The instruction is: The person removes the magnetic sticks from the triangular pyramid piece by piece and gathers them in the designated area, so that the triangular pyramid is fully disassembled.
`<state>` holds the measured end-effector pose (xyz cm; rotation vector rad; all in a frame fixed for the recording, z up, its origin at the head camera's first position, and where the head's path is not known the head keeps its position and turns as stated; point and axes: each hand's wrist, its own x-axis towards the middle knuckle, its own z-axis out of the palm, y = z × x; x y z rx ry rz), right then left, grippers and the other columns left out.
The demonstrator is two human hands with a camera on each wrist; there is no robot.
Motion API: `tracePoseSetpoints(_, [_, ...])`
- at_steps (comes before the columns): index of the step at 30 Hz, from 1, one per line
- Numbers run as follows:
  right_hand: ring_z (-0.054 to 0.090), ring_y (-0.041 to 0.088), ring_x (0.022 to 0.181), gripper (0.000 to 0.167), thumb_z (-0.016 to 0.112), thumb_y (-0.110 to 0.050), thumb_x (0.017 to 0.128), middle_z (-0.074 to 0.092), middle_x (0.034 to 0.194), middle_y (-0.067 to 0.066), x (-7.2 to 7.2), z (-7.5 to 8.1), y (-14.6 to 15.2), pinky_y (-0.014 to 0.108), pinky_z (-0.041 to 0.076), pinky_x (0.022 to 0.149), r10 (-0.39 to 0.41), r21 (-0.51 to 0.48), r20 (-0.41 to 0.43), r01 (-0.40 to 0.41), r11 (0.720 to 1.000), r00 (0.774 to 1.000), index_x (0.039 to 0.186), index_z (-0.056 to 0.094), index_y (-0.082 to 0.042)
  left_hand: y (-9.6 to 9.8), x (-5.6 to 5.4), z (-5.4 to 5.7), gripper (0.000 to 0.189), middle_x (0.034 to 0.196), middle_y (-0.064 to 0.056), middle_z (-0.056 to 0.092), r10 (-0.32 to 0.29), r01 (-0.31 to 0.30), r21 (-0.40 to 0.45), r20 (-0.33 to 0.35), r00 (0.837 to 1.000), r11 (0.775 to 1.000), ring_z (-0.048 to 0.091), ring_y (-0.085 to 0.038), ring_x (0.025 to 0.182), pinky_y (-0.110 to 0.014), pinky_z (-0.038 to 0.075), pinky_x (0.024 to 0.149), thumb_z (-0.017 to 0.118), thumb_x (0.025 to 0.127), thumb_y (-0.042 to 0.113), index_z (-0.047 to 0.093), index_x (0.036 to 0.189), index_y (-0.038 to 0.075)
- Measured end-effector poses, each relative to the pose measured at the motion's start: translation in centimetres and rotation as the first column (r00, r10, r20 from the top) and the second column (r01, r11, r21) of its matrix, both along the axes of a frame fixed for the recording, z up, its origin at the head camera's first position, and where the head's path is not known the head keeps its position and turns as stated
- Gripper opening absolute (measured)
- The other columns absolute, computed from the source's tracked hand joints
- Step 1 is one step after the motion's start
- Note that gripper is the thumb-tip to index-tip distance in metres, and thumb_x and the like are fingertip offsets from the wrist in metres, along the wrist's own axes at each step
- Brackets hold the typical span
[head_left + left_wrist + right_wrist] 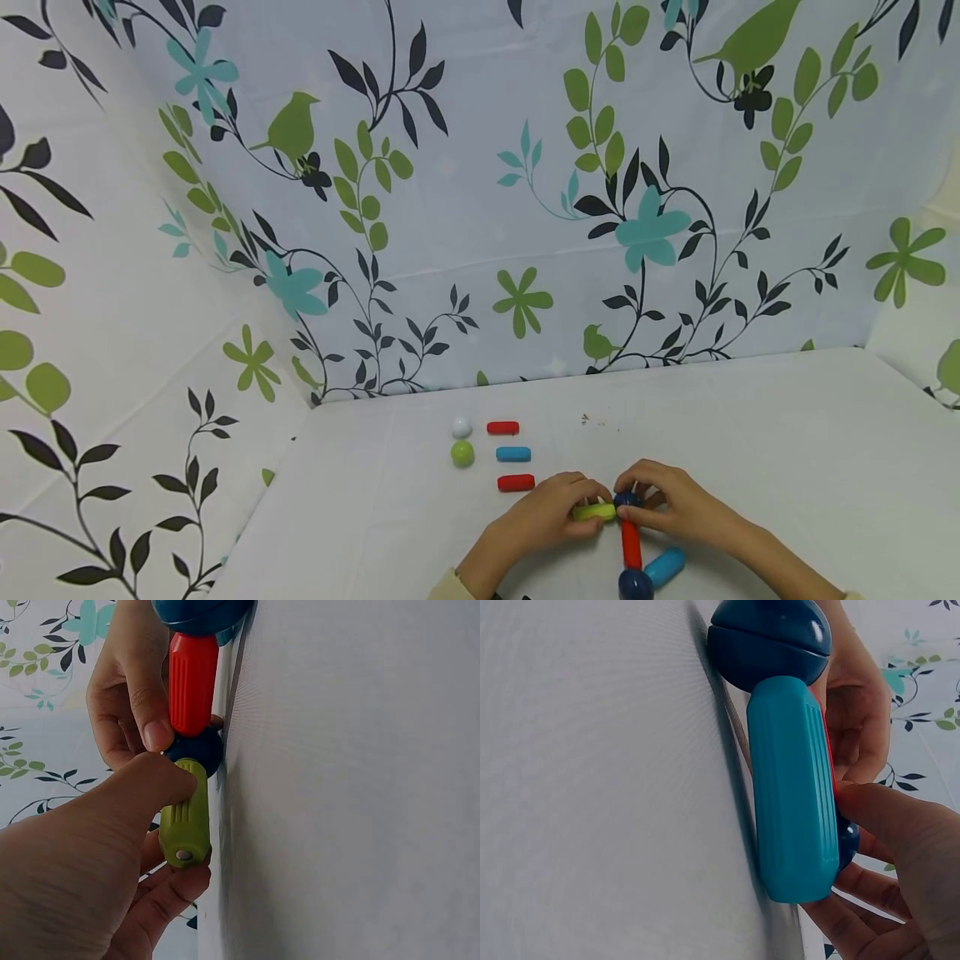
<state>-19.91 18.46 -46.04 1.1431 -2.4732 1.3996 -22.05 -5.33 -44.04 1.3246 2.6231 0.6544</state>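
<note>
My left hand (551, 510) pinches a lime-green ridged magnetic rod (186, 817) between thumb and fingers. One end of the rod meets a dark blue ball (627, 499); a small metal spot shows on its other end in the left wrist view. Thumb and fingers of my right hand (678, 504) hold that same ball. From it a red rod (632, 546) runs toward me to a second dark blue ball (636, 584). A light blue rod (791, 795) slants off this nearer ball, close along the tabletop.
Left of the hands on the white table (375, 500) lie a red rod (502, 427), a blue rod (513, 454) and another red rod (516, 482) in a column. Beside them sit a white ball (461, 427) and a green ball (462, 453). Patterned cloth (450, 208) hangs behind.
</note>
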Motion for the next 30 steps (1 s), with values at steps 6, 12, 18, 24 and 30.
tracePoseSetpoints(6, [0.058,0.004,0.080,0.021,0.070,-0.010,0.089,0.062,0.097,0.008,0.0,0.0,0.0,0.022,0.056,0.066,0.008,0.000,-0.010,-0.008,1.000,1.000,0.107,0.063,-0.003,-0.4,0.0,0.0,0.026,0.103,0.009,0.064,-0.007,0.008,-0.025,0.020,1.000,1.000,0.049,0.003,0.089,-0.009,0.042,0.080,0.065,0.094,0.020,0.067,0.120,0.018])
tracePoseSetpoints(12, [0.056,0.002,0.080,0.021,0.070,-0.014,0.090,0.062,0.096,0.006,-0.1,0.2,0.1,0.022,0.056,0.066,-0.026,0.023,0.008,0.026,0.999,1.000,0.106,0.063,-0.003,-1.3,0.1,-0.3,0.026,0.101,0.011,0.064,0.004,-0.003,-0.015,0.063,0.998,1.000,0.050,0.004,0.090,-0.010,0.043,0.081,0.064,0.094,0.018,0.068,0.120,0.020])
tracePoseSetpoints(18, [0.056,0.002,0.080,0.021,0.070,-0.015,0.090,0.062,0.096,0.003,0.0,0.3,0.1,0.023,0.056,0.066,-0.034,0.024,-0.004,0.034,0.999,0.999,0.106,0.063,-0.004,-2.5,0.3,-0.1,0.026,0.106,0.010,0.063,0.056,-0.056,0.004,0.063,0.996,0.998,0.051,0.002,0.093,-0.013,0.046,0.083,0.064,0.095,0.020,0.067,0.120,0.023])
tracePoseSetpoints(24, [0.056,0.002,0.080,0.022,0.071,-0.018,0.090,0.062,0.096,0.001,0.1,0.2,0.1,0.023,0.056,0.067,-0.053,0.029,-0.006,0.053,0.998,0.999,0.105,0.063,-0.005,-4.0,0.6,0.4,0.025,0.105,0.011,0.062,0.084,-0.085,0.024,0.064,0.994,0.996,0.052,0.001,0.093,-0.014,0.047,0.083,0.065,0.094,0.021,0.067,0.119,0.022])
tracePoseSetpoints(30, [0.056,0.001,0.080,0.023,0.071,-0.020,0.089,0.061,0.096,-0.001,0.1,0.3,0.1,0.022,0.055,0.068,-0.080,0.047,0.016,0.079,0.996,0.997,0.105,0.062,-0.005,-5.3,0.6,0.4,0.024,0.105,0.013,0.063,0.110,-0.111,0.016,0.025,0.994,0.994,0.054,0.000,0.095,-0.017,0.047,0.087,0.065,0.093,0.019,0.069,0.117,0.023])
